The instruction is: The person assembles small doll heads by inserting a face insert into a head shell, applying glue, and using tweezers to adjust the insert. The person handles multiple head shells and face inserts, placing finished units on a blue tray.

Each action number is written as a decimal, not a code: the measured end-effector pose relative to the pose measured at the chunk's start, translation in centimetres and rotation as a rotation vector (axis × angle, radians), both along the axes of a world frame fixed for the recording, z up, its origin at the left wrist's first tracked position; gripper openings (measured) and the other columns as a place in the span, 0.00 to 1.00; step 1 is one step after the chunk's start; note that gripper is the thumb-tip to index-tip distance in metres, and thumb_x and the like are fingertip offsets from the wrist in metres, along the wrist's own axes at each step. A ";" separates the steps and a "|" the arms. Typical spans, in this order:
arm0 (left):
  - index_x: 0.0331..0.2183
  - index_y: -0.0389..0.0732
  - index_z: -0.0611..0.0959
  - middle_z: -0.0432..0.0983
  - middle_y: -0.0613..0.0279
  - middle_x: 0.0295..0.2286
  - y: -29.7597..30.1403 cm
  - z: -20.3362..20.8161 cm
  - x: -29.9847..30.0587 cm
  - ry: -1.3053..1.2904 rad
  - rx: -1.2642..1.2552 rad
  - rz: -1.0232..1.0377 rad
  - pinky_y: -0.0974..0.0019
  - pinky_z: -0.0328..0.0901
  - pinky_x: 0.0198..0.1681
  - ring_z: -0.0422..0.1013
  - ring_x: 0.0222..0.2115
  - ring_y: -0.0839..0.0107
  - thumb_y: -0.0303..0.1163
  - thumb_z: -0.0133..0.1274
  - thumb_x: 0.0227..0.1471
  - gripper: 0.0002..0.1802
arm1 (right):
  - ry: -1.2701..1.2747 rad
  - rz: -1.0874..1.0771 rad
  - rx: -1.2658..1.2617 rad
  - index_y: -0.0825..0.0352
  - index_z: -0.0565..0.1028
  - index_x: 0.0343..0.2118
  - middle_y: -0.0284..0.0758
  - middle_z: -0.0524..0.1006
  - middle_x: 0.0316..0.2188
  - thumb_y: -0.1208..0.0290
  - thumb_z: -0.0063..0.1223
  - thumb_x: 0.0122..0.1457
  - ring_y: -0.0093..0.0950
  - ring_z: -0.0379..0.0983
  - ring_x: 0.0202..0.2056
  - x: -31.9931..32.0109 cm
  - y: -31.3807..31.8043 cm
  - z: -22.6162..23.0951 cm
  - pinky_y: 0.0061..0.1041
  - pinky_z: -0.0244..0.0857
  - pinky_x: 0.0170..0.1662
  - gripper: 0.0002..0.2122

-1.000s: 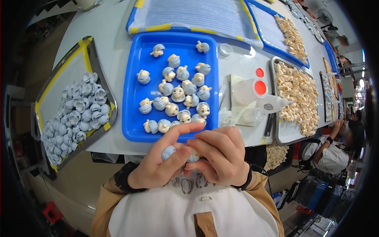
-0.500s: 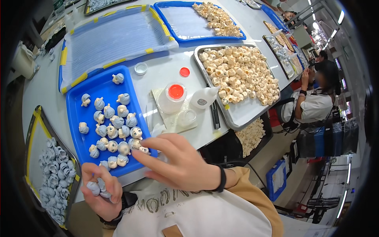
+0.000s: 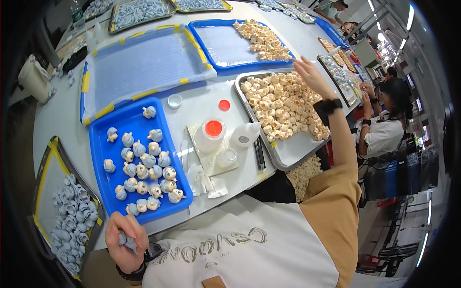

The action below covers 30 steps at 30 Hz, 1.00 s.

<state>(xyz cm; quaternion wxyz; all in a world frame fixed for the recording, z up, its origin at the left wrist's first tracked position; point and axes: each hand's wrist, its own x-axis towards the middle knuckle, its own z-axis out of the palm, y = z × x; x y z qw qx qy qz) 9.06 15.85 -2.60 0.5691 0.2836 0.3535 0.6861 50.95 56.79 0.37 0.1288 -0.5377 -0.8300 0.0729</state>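
- At the far left, a whitish pitcher [image 3: 34,79] stood at the table's edge.
- Below it, a dark-rimmed tray [image 3: 50,175] edged with yellow tape carried a heap of pale grey-blue hollow shells [image 3: 67,228].
- The left hand [image 3: 126,242] was near that tray and just below the blue tray's near edge; its fingers were curled narrow around grey-blue pieces [image 3: 126,240], partly hidden in the grip.
- The blue tray [image 3: 102,146] held small doll heads [image 3: 142,171], cream-coloured with grey-blue hair, scattered and lying at various angles.
- Behind it lay a tray lined with pale sheeting [image 3: 144,67], its rim taped yellow.
- Crumpled white tissue [image 3: 199,180] lay beside the blue tray.
- Farther right, a translucent container with a red top [image 3: 210,137], a squeeze bottle [image 3: 245,135] and a small clear cup [image 3: 226,157] stood close together.
- Next came a metal tray [image 3: 297,152] filled largely with hollow cream pieces [image 3: 276,101].
- The right hand [image 3: 309,74] reached over its far right corner, fingers stretched wide; whether they touched anything I could not tell.
- At the far right, a co-worker [image 3: 386,129] sat with both hands raised.
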 end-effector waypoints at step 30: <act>0.31 0.33 0.68 0.65 0.58 0.13 -2.1 1.1 -2.1 0.296 -0.109 -0.277 0.75 0.53 0.16 0.57 0.12 0.77 0.50 0.42 0.52 0.24 | -0.346 0.288 -0.108 0.61 0.52 0.59 0.43 0.46 0.61 0.45 0.29 0.59 0.43 0.39 0.62 -7.4 -5.8 -1.7 0.40 0.38 0.62 0.30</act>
